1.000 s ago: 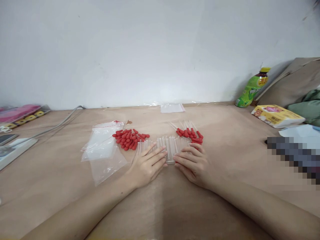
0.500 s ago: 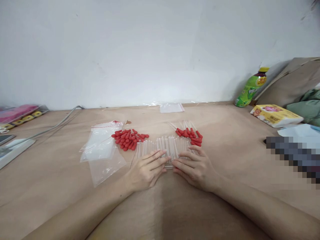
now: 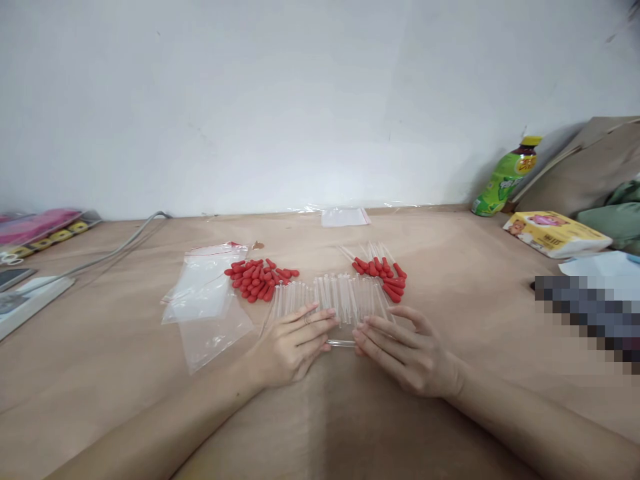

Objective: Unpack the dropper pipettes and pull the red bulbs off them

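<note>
A clear dropper tube [image 3: 342, 343] lies crosswise between my two hands, its ends covered by fingers. My left hand [image 3: 295, 343] has its fingers drawn together, with the thumb at the tube's left end. At the other end, the fingertips and thumb of my right hand [image 3: 405, 350] close on it. Just beyond the hands, a row of clear dropper tubes [image 3: 340, 297] lies side by side. Red rubber bulbs [image 3: 255, 280] are heaped to the left of the row. Behind it on the right are several droppers with red bulbs [image 3: 383, 268] fitted on clear tubes.
Clear zip bags [image 3: 205, 287] lie on the left, and a small white bag [image 3: 345, 217] near the wall. A cable [image 3: 120, 250] runs along the far left. On the right are a green bottle [image 3: 505, 180], a yellow tissue pack [image 3: 555, 233] and a blurred-out dark object [image 3: 590, 320].
My right hand has shifted right and toward me, off the row of tubes. The crosswise tube has come slightly nearer to me, with more of it showing. One fitted dropper has turned slightly.
</note>
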`<state>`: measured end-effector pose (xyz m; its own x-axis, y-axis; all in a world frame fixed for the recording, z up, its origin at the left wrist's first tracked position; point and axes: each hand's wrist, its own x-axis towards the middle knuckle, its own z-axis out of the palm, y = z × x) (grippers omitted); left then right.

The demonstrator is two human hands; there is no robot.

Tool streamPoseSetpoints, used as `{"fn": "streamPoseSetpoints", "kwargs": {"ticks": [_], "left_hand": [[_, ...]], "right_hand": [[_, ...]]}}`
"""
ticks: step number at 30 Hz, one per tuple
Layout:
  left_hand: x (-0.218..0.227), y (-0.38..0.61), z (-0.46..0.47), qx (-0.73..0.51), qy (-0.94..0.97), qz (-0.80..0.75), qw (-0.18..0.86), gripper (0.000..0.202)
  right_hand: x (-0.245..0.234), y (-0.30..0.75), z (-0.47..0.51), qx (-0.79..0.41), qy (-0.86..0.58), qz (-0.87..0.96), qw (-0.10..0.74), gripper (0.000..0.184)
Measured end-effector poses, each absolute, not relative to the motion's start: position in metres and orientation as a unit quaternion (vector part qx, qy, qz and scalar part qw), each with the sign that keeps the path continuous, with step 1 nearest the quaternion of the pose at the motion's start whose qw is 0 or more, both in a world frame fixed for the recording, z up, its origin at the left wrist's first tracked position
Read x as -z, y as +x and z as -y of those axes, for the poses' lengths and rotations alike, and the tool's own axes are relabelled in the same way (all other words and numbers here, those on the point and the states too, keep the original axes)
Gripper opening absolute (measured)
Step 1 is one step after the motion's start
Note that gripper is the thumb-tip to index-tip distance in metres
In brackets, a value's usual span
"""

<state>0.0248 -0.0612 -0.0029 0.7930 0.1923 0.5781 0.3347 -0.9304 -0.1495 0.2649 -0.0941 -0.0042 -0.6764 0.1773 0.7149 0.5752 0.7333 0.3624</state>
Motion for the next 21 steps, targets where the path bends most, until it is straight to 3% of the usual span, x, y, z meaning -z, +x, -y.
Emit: {"fn": "streamPoseSetpoints", "kwargs": {"ticks": [5, 8, 10, 16, 21], "left_hand": [[-0.003, 0.007, 0.045, 0.350, -0.900, 0.218, 0.143, 0.020], [-0.007, -0.003, 0.034, 0.368, -0.858, 0.320, 0.159, 0.028], [-0.007, -0.007, 0.028, 0.348, -0.851, 0.355, 0.171, 0.035], [-0.002, -0.007, 0.027, 0.311, -0.870, 0.333, 0.189, 0.040], [-0.002, -0.006, 0.031, 0.280, -0.897, 0.275, 0.202, 0.030]], "right_hand": [[0.003, 0.284, 0.076, 0.193, -0.322, 0.817, 0.438, 0.022], [0.006, 0.301, 0.051, 0.067, -0.461, 0.704, 0.536, 0.018], [0.011, 0.314, 0.033, 0.048, -0.516, 0.631, 0.578, 0.019], [0.027, 0.341, 0.007, -0.075, -0.592, 0.575, 0.560, 0.038], [0.035, 0.339, 0.006, -0.158, -0.606, 0.553, 0.550, 0.034]]}}
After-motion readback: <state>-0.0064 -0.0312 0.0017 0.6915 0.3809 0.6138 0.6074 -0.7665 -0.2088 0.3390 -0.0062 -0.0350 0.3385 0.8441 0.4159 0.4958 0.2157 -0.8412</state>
